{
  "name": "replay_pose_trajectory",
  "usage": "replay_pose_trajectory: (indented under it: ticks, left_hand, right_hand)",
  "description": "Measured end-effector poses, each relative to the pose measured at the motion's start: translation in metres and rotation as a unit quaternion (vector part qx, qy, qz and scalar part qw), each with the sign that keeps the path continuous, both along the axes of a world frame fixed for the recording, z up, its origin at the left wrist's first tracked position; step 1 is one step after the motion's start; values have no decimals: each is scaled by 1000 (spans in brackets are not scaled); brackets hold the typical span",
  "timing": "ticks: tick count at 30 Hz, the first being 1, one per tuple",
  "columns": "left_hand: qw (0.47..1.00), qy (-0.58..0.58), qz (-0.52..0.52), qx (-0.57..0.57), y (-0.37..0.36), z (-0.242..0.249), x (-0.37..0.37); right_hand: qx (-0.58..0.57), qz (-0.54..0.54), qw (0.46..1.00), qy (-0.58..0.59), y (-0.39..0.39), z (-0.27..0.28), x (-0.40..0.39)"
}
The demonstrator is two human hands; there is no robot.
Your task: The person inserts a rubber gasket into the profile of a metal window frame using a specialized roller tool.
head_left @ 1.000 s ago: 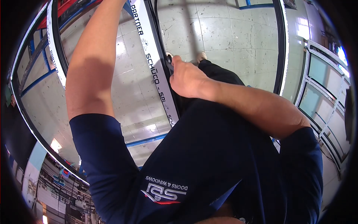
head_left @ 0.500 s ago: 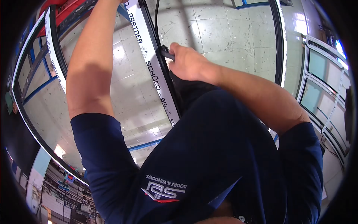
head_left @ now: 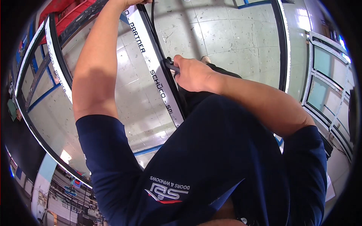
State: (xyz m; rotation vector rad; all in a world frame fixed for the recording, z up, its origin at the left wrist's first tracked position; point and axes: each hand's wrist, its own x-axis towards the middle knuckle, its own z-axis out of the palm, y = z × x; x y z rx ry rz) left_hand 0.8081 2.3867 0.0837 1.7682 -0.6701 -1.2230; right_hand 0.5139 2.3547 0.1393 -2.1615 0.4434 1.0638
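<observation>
A window-frame profile [head_left: 151,71], with white printed film and a black edge, runs slantwise in front of me. My right hand [head_left: 194,75] is closed around a short dark-handled tool [head_left: 171,66], whose black head sits against the profile's black edge. A thin black rubber strip [head_left: 152,22] follows that edge from the top down toward the tool. At the top border, my left hand [head_left: 126,3] is over the far part of the profile, near the strip. Most of its fingers are cut off by the picture's edge, so its grip is hidden.
Another printed profile [head_left: 56,56] stands to the left, and a black-and-white frame bar [head_left: 282,45] to the right. Red material [head_left: 69,19] and blue supports lie at upper left. A glazed frame [head_left: 328,75] leans at far right. Tiled floor [head_left: 218,34] shows through the frame.
My right hand and the tool sit slightly lower in the picture, beside the same edge. More of my left hand shows at the top. The view has shifted a little.
</observation>
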Motion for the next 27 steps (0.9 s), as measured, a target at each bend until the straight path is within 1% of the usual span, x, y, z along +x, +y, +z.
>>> replay_pose_trajectory:
  ticks: [1, 2, 4, 5, 7, 8, 9, 10, 12, 13, 14, 15, 16, 18, 19, 20, 21, 22, 23, 24, 26, 27]
  left_hand:
    - [1000, 1, -2, -1, -2, 0, -1]
    - [1000, 1, 18, 9, -3, 0, 0]
    - [998, 2, 57, 34, -3, 1, -1]
    - [998, -27, 43, 33, -5, -4, 0]
    - [995, -80, 38, 43, -9, -6, 4]
    - [995, -79, 34, 44, -9, -8, 1]
    - [991, -115, 32, 56, -11, -8, 2]
    - [986, -150, 31, 68, -13, -6, 3]
    - [985, -154, 32, 76, -15, -5, 2]
    - [987, -146, 34, 51, -14, -11, 4]
    - [989, -138, 35, 29, -11, -16, 6]
    - [989, -138, 35, 33, -11, -20, 8]
    - [992, -123, 23, 34, -11, -23, 15]
    - [994, -106, 8, 36, -14, -28, 21]
    - [996, -76, 36, 34, -16, -30, 22]
    - [996, -45, 63, 33, -19, -28, 21]
    - [996, -45, 64, 34, -23, -25, 19]
    - [994, -53, 68, 61, -27, -13, 15]
    - [991, -60, 73, 90, -30, -6, 13]
    - [991, -61, 77, 96, -33, -11, 16]
    - [992, 52, 105, 43, -44, -25, 28]
    - [987, 76, 134, 37, -52, -27, 30]
  right_hand:
    - [-4, -13, 1000, -13, -1, 1, 4]
    - [-9, -23, 999, -28, -3, 4, 16]
    - [0, -53, 999, -10, -15, 8, 53]
    - [-11, -47, 997, -67, -18, 1, 60]
    - [-18, -29, 998, -59, -18, -2, 54]
    - [-24, -16, 999, -41, -16, -2, 43]
    - [-22, 1, 998, -56, -13, -7, 30]
    - [-22, -26, 999, -26, -9, 3, 27]
    - [-28, -44, 998, -46, -9, 0, 39]
    - [-28, -42, 998, -46, -16, -5, 56]
    - [-33, -41, 996, -79, -23, -12, 76]
    - [-37, -41, 992, -112, -26, -16, 87]
    - [-34, -38, 992, -116, -25, -14, 87]
    - [-2, 26, 998, -62, -26, -3, 67]
    - [7, 60, 995, -75, -22, -9, 45]
    - [1, 60, 998, -2, -15, 2, 37]
    - [4, 39, 999, 5, -11, 4, 33]
    - [7, 21, 1000, 10, -10, 7, 37]
    - [6, 27, 1000, 2, -15, 5, 51]
    - [8, 31, 999, -3, -21, 2, 66]
    - [42, 57, 997, 4, -30, -5, 73]
    - [38, 60, 997, -10, -33, -3, 66]
